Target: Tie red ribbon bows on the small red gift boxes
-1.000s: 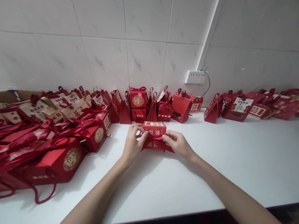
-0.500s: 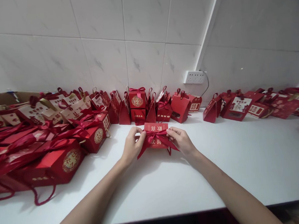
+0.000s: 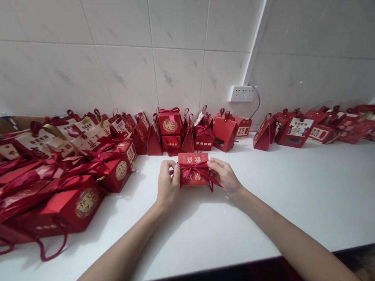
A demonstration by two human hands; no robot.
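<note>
A small red gift box [image 3: 193, 158] with gold characters lies on the white table in front of me, its lettering upside down from my side. Around its middle runs a dark red ribbon [image 3: 192, 169] tied in a bow, with a tail slanting off at the lower right. My left hand [image 3: 168, 183] is closed at the box's left edge, thumb and fingers pinching the ribbon there. At the right edge, my right hand [image 3: 225, 175] pinches the ribbon between thumb and fingertips. Part of the ribbon is hidden behind the fingers.
Many ribboned red boxes [image 3: 60, 205] crowd the left of the table [image 3: 207, 233]. Peaked red boxes [image 3: 224, 133] line the tiled wall, and more handled boxes [image 3: 297, 130] stand at the back right. A white power strip [image 3: 241, 94] hangs on the wall.
The bow looks tighter and smaller, and its left tail no longer hangs out below the box. My left hand has turned more upright; the view has shifted slightly.
</note>
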